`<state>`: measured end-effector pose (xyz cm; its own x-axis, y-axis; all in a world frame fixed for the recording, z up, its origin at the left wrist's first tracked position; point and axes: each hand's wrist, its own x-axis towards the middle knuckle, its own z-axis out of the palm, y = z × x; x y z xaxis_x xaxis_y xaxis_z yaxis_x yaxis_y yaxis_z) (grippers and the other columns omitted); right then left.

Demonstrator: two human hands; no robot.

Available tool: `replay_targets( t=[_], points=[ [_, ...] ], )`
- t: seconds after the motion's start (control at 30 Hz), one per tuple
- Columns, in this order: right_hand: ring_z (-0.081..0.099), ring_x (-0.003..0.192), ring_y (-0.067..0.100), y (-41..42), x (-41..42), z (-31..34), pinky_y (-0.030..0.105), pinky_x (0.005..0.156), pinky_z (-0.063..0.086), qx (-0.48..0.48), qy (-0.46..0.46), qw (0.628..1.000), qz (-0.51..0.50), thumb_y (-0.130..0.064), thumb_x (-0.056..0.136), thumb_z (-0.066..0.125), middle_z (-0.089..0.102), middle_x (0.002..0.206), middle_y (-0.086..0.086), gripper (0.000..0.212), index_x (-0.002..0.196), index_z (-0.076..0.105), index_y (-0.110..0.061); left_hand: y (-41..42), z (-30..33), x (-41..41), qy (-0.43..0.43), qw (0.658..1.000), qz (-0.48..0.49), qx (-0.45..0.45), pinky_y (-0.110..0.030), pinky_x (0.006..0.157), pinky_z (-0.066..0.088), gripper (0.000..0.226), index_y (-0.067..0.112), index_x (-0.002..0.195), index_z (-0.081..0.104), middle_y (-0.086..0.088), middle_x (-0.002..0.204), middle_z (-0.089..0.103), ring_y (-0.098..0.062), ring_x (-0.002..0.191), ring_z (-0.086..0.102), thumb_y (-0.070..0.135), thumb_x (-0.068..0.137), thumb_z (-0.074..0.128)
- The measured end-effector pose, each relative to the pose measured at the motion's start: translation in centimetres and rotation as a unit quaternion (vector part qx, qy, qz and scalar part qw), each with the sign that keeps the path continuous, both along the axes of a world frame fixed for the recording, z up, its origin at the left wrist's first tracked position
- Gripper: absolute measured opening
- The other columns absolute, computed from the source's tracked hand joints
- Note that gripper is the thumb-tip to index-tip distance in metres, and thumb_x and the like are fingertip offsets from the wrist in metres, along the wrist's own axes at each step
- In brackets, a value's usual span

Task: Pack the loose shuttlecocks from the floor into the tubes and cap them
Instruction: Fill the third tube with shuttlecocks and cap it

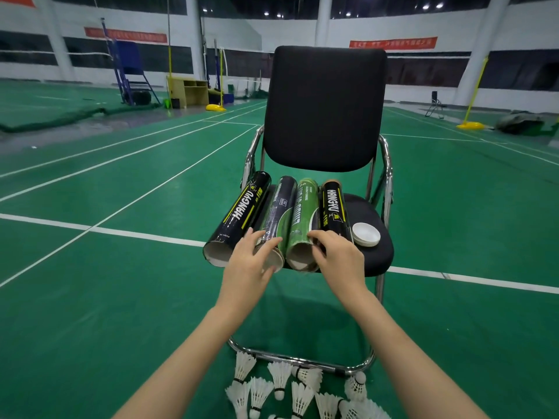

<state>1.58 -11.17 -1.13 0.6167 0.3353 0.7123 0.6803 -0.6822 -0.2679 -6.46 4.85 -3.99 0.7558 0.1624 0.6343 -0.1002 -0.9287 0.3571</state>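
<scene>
At the front edge of the chair seat we lay our left hand, fingers spread and relaxed, on the dark green-patterned tube; our right hand curls its fingers onto the open end of the green tube. Black HANGYU tubes flank them. White caps sit stacked at the seat's right edge. Loose shuttlecocks lie on the green floor below.

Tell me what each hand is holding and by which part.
Left hand rests on the near, open end of the dark tube, fingers draped, not a firm grip. Right hand touches the near end of the green tube; grip unclear.
</scene>
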Motion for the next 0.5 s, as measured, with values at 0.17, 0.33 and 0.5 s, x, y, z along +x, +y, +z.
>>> replay_targets(
  t=[0.17,0.33,0.5],
  points=[
    [0.062,0.074,0.020,-0.5,-2.1,1.8,0.029,0.047,0.042,0.034,-0.040,0.999,0.001,-0.016,0.077,0.067,0.067,0.081,-0.005,0.018,0.095,0.066,-0.022,-3.0,1.3,0.3,-0.044,0.998,-0.037,0.004,-0.051,0.107,0.036,0.082,0.030,0.135,0.038,-0.008,0.135,0.044,-0.033,0.133,0.037,0.025,0.067,0.083],
    [0.061,0.073,0.019,-1.4,-4.2,3.9,0.027,0.049,0.040,0.075,-0.038,0.996,-0.008,-0.021,0.080,0.065,0.067,0.077,-0.002,0.015,0.095,0.066,-0.024,-5.9,2.9,-0.3,-0.069,0.989,-0.109,-0.072,-0.037,0.089,0.052,0.085,0.029,0.139,0.029,0.002,0.139,0.031,-0.020,0.126,0.043,0.024,0.071,0.079],
    [0.059,0.074,0.013,-2.4,-5.0,4.8,0.025,0.052,0.038,0.079,-0.001,0.997,0.010,-0.027,0.085,0.061,0.067,0.079,-0.006,0.007,0.091,0.064,-0.028,-7.1,3.7,-1.4,-0.078,0.985,-0.131,-0.082,-0.022,0.097,0.042,0.081,0.023,0.136,0.033,0.006,0.132,0.031,-0.014,0.122,0.042,0.016,0.070,0.080]
  ],
)
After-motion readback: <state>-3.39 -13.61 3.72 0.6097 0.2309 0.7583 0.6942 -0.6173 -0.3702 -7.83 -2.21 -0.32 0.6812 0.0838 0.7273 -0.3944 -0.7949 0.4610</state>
